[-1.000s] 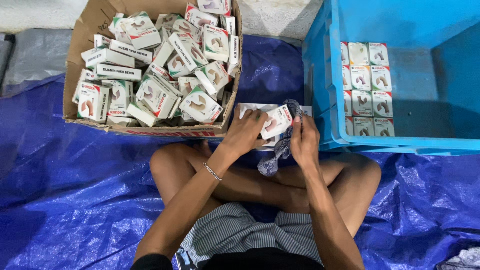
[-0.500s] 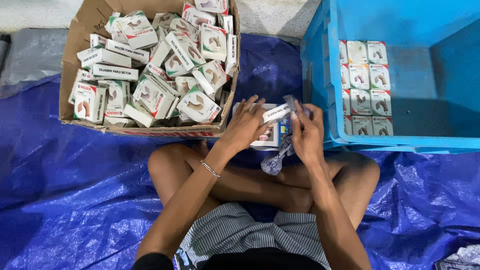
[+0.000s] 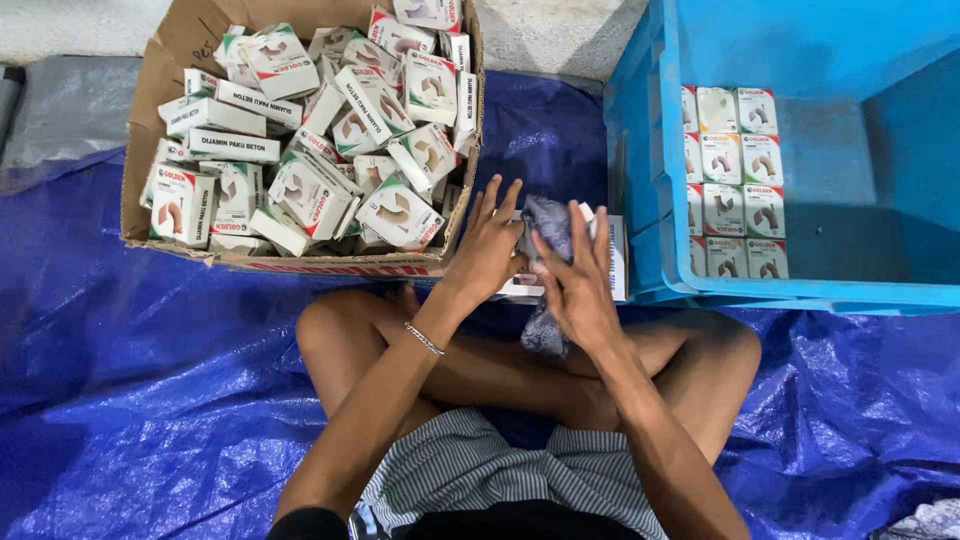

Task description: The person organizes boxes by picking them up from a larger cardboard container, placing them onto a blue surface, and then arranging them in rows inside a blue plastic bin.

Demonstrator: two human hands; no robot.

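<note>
My left hand (image 3: 490, 250) and right hand (image 3: 575, 285) are in the centre of the frame, above my crossed legs. A moment ago I was turning 1 small white cardboard box between them; now the box (image 3: 610, 255) is mostly hidden behind my palms, and a crumpled grey cloth (image 3: 548, 225) is pressed on it. Fingers of both hands are spread and flat, not pinching. The brown cardboard carton (image 3: 190, 40) of similar boxes stays at upper left, the blue plastic crate (image 3: 650, 120) with neat rows at right.
</note>
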